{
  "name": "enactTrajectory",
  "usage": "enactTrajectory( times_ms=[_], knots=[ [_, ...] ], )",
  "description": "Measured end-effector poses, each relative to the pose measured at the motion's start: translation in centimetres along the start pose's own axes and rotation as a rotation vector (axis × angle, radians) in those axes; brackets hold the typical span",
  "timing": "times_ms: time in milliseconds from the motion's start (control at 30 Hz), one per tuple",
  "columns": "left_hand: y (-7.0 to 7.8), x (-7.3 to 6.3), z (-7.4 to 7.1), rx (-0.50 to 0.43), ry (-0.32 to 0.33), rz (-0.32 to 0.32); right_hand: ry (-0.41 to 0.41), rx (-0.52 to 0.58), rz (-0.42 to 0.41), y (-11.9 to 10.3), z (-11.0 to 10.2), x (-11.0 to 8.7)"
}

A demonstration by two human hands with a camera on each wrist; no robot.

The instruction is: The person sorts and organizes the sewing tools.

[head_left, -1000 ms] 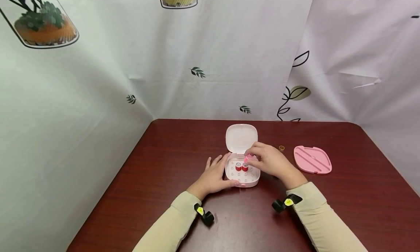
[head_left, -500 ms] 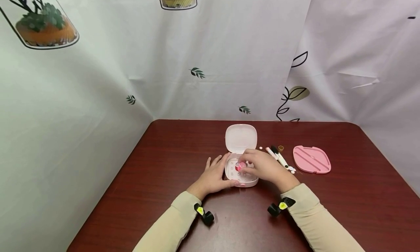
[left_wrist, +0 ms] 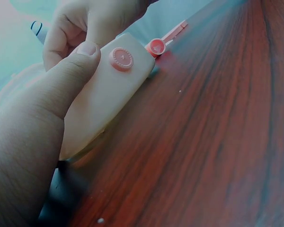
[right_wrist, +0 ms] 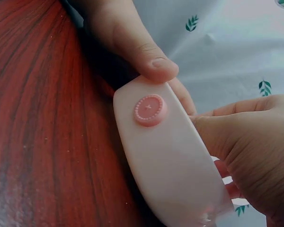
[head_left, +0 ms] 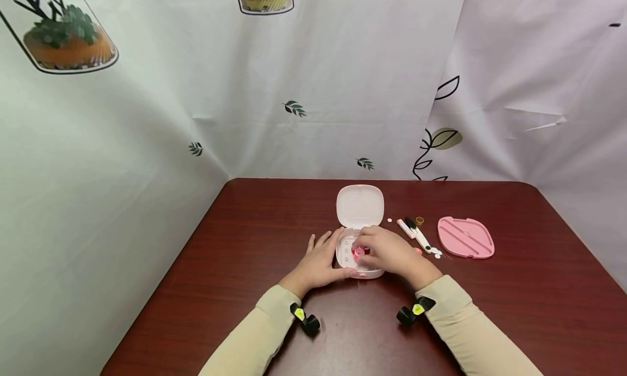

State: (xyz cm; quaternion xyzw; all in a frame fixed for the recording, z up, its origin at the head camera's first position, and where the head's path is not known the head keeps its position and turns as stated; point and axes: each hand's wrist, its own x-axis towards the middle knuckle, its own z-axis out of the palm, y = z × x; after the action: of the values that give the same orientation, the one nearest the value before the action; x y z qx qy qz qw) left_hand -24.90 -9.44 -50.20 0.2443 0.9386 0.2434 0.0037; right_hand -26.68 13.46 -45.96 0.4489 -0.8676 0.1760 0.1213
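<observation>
A small pale pink sewing box (head_left: 345, 259) stands on the table with its lid (head_left: 360, 206) raised at the back. My left hand (head_left: 315, 263) holds the box's left side, thumb over the front rim by the round pink button (left_wrist: 122, 58) and fingers along the back corner. Inside the box, my right hand (head_left: 389, 251) pinches a pink thread spool (head_left: 359, 252) low over the pegged floor. Its fingers mostly hide the red spools there. In the right wrist view, the front wall (right_wrist: 161, 156) of the box blocks sight of the right fingertips.
Right of the box lie a white-handled tool with a black part (head_left: 420, 238), a gold ring-like thimble (head_left: 419, 221) and a small white disc (head_left: 389, 220). A pink tray insert (head_left: 466, 238) lies farther right. A pink spool (left_wrist: 156, 47) sits just beyond the box.
My right hand has moved left and down into the box with the pink spool, uncovering the small tools on the table to its right. The left hand has stayed in place.
</observation>
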Motion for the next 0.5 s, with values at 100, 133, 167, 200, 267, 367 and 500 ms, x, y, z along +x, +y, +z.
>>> enactTrajectory(
  times_ms=[100,133,167,200,267,367,500],
  knots=[
    [-0.02,0.0,-0.01,0.0,-0.002,0.0,0.006,-0.008,-0.019,-0.08,0.11,0.06],
    [-0.03,0.0,-0.01,0.0,-0.002,0.0,0.008,-0.008,-0.026,-0.11,0.13,0.08],
    [-0.05,0.02,0.0,0.0,-0.002,0.0,0.011,-0.009,-0.032,-0.15,0.12,0.1],
    [-0.05,0.03,0.01,0.0,-0.003,-0.001,0.013,-0.008,-0.038,-0.16,0.14,0.12],
    [-0.04,0.03,0.02,0.004,-0.006,-0.005,0.016,-0.006,-0.046,-0.2,0.14,0.17],
    [-0.08,0.08,0.08,0.003,-0.003,-0.001,0.024,-0.007,-0.052,-0.23,0.19,0.15],
    [-0.1,0.07,0.08,0.007,0.0,0.004,0.042,-0.026,-0.071,-0.24,0.55,0.22]
  ],
)
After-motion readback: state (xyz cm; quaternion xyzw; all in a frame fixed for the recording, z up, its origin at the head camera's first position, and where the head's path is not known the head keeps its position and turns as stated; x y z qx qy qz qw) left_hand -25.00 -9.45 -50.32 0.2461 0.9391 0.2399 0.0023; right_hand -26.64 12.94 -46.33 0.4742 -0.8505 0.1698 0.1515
